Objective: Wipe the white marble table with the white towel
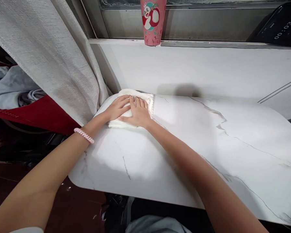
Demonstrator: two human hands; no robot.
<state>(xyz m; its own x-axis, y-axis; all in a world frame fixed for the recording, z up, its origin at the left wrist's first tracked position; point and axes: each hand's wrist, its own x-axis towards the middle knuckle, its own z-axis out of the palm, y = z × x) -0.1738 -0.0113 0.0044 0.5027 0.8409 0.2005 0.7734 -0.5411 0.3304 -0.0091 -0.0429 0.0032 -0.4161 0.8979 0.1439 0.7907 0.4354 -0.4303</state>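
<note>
A cream-white cloth with a scalloped edge lies flat on the white marble-patterned table, at its far left by the wall. My left hand rests palm down on the cloth's left part, fingers stretched out. On the right part of the same cloth, my right hand lies flat with its fingers spread. The fingers of both hands nearly meet over the middle of the cloth. A pink coiled band circles my left wrist.
Beside the table's left end hangs a grey-white curtain. A pink patterned cup stands on the ledge behind the table, and a dark phone showing a timer leans there at right. Red fabric and clothes are at far left.
</note>
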